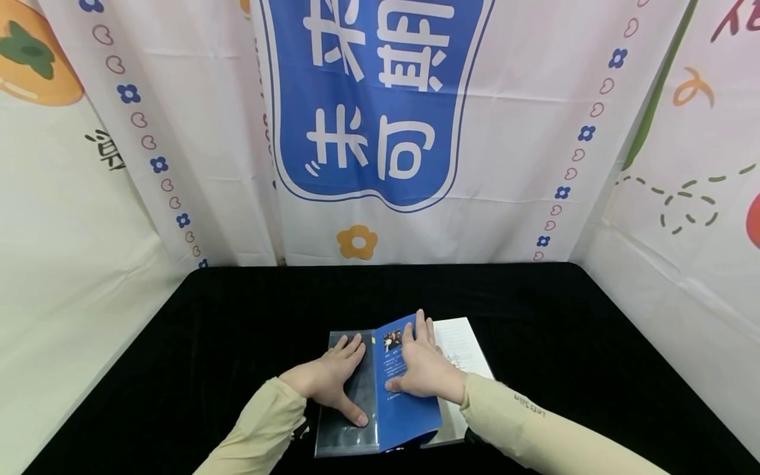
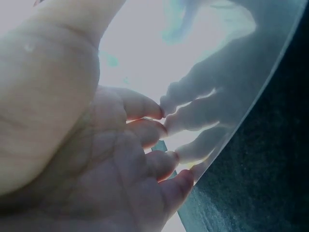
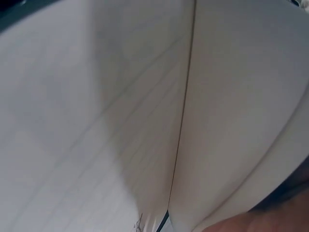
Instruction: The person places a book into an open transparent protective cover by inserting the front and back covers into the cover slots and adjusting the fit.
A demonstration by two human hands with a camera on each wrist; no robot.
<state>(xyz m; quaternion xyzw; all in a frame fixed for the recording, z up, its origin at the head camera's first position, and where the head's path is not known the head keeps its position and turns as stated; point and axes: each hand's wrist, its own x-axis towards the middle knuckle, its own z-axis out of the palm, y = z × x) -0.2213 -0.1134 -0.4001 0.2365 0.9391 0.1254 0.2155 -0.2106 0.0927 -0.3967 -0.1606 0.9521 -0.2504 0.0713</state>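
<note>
An opened book lies near the front of the black table. Its left part is a clear plastic cover sheet (image 1: pixel 347 443), and my left hand (image 1: pixel 332 377) rests on this with fingers and thumb spread. In the left wrist view, the fingertips touch the shiny film (image 2: pixel 231 72), which mirrors them. A blue cover flap (image 1: pixel 410 422) with a small photo and white print stands partly raised in the middle. My right hand (image 1: pixel 426 366) presses on the flap, fingers stretched towards its top. White pages (image 1: pixel 469 343) lie to the right, partly hidden by the right hand and sleeve.
The black tablecloth (image 1: pixel 267 303) surrounds the book. A white printed curtain (image 1: pixel 505 165) with a blue sign hangs behind the table's far edge, and white cloth walls stand on both sides.
</note>
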